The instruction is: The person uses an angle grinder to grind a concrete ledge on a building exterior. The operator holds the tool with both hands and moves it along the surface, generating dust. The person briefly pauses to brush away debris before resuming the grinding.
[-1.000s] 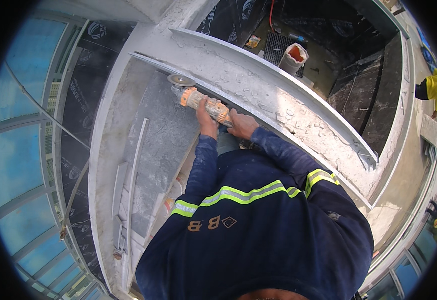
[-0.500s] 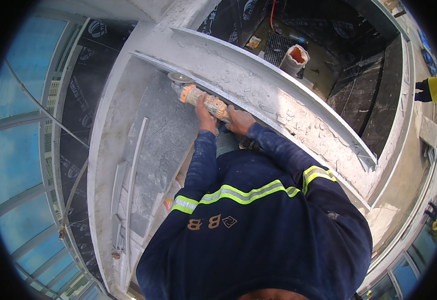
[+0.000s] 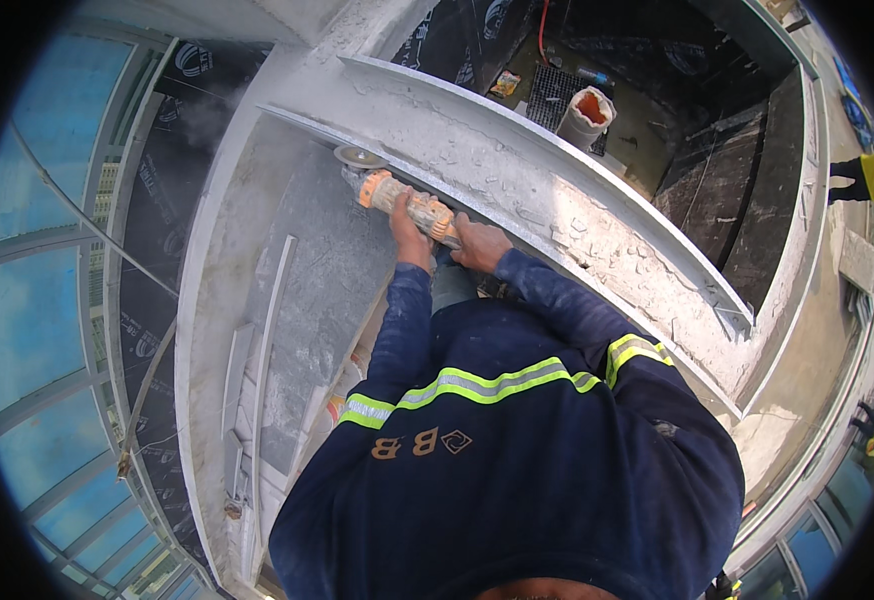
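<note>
Both hands' fingers [image 3: 409, 232] wrap the orange angle grinder [image 3: 402, 203] against the white beam [image 3: 557, 200].

Count with me: you've got two hands up there, your left hand [image 3: 409, 232] and your right hand [image 3: 479, 246], and both grip one orange angle grinder [image 3: 409, 203]. That grinder carries one round disc [image 3: 359, 157] at its tip. One long white curved beam [image 3: 557, 190] sweeps across in front of you. Down below, one white bucket [image 3: 585, 116] with an orange inside stands on the dark floor, and just beside it lies one metal grate [image 3: 554, 95]. On your jacket, one yellow reflective stripe [image 3: 477, 380] runs across the back. Off at the right edge, one other person [image 3: 862, 178] in yellow shows, only partly.
</note>
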Action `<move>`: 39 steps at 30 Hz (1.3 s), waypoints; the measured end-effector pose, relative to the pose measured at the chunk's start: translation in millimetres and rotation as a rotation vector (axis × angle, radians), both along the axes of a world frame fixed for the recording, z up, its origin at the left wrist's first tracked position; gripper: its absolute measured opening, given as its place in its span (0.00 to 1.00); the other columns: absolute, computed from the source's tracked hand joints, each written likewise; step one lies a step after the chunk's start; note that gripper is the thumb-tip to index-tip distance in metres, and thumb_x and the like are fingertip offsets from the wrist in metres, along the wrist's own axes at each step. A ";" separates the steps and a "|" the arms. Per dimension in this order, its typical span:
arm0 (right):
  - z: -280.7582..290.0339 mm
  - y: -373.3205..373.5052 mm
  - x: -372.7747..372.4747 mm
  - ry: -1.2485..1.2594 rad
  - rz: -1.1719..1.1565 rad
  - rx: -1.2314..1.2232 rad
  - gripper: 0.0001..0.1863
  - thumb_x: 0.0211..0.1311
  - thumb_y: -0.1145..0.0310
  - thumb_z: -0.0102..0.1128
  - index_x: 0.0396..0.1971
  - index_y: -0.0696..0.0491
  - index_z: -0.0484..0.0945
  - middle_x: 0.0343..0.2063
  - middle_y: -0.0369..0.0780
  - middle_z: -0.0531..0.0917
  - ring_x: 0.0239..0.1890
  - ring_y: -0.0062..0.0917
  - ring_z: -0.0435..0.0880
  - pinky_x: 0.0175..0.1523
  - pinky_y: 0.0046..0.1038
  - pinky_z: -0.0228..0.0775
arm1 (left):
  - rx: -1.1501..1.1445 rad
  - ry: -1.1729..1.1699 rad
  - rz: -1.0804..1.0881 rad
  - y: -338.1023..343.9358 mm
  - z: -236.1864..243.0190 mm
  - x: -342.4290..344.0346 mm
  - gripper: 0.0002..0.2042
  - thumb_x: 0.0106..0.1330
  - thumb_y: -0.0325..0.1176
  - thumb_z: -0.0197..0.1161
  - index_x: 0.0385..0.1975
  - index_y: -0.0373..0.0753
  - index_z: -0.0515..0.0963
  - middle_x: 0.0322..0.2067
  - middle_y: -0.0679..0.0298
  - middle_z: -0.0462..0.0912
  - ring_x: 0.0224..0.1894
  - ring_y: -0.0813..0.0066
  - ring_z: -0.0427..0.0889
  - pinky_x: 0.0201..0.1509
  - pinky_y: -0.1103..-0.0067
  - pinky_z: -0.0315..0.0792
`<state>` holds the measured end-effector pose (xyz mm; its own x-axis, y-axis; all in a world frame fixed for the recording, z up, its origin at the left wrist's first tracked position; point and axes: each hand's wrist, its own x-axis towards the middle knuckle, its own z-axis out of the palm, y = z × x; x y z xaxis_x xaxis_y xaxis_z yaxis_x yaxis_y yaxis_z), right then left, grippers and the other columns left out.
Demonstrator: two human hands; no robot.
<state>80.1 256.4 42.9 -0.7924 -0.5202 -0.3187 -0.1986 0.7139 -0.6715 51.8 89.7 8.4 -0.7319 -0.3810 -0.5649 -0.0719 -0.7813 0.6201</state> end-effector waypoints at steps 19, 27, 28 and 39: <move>-5.1 -2.6 -4.3 0.021 -0.009 -0.019 0.28 0.55 0.59 0.68 0.44 0.59 0.62 0.33 0.56 0.84 0.40 0.54 0.85 0.44 0.50 0.76 | 0.004 0.020 -0.010 -0.4 -2.3 -3.1 0.11 0.64 0.36 0.66 0.39 0.37 0.74 0.31 0.60 0.78 0.31 0.64 0.83 0.37 0.68 0.81; -0.7 -6.1 -6.8 -0.008 -0.005 0.024 0.26 0.55 0.60 0.68 0.44 0.59 0.64 0.35 0.56 0.85 0.41 0.52 0.86 0.45 0.49 0.78 | -0.019 0.003 -0.025 -7.8 -11.7 -7.5 0.14 0.63 0.36 0.66 0.44 0.36 0.76 0.31 0.59 0.79 0.30 0.62 0.84 0.34 0.66 0.81; 1.1 -4.3 -4.7 -0.014 -0.007 0.024 0.26 0.55 0.60 0.68 0.44 0.59 0.64 0.35 0.56 0.85 0.40 0.52 0.86 0.45 0.49 0.78 | -0.014 -0.004 -0.027 -5.9 -8.9 -5.5 0.14 0.63 0.36 0.66 0.43 0.36 0.75 0.31 0.59 0.79 0.30 0.61 0.84 0.34 0.66 0.81; 6.1 9.8 12.2 0.018 0.002 0.028 0.28 0.55 0.58 0.70 0.44 0.56 0.62 0.31 0.56 0.85 0.37 0.53 0.85 0.41 0.50 0.76 | 0.018 0.006 0.011 9.3 2.9 13.0 0.11 0.62 0.33 0.67 0.40 0.36 0.75 0.30 0.59 0.80 0.29 0.60 0.85 0.33 0.66 0.82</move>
<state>92.3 266.2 49.0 -0.7970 -0.5129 -0.3191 -0.2117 0.7319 -0.6477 64.7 98.9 11.3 -0.7309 -0.3792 -0.5674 -0.0596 -0.7928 0.6066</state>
